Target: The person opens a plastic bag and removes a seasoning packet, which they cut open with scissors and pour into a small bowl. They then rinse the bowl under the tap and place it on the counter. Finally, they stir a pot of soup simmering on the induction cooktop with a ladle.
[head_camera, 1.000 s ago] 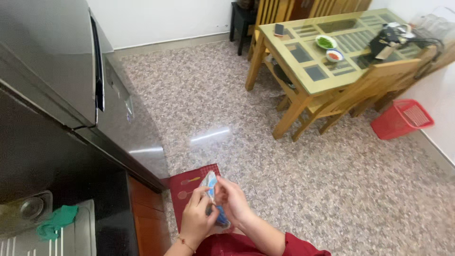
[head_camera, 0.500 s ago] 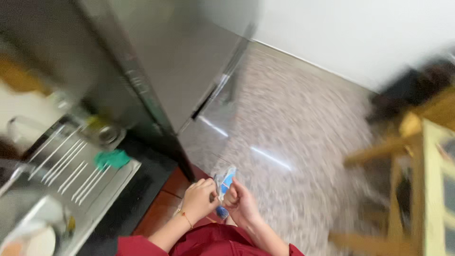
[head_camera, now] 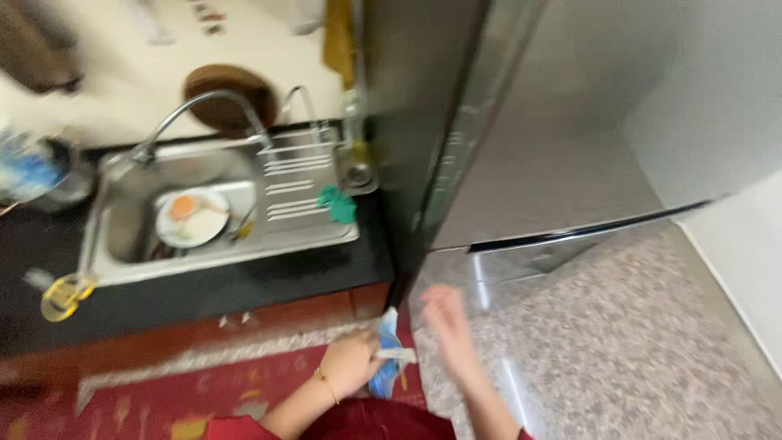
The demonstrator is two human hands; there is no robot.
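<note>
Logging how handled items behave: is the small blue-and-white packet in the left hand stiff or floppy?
Probably floppy: the small blue-and-white packet hangs crumpled from the left hand. Likely light, since fingers alone pinch it. The picture is blurred, so its surface can't be judged.

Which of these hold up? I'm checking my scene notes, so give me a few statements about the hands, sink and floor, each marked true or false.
1. The left hand holds a small blue and white packet. True.
2. The right hand grips the faucet. False: it is off the faucet, blurred, open beside the packet.
3. A plate lies in the sink. True.
4. The green cloth lies on the floor. False: it lies on the sink's drainboard.
5. A red mat lies before the counter. True.
</note>
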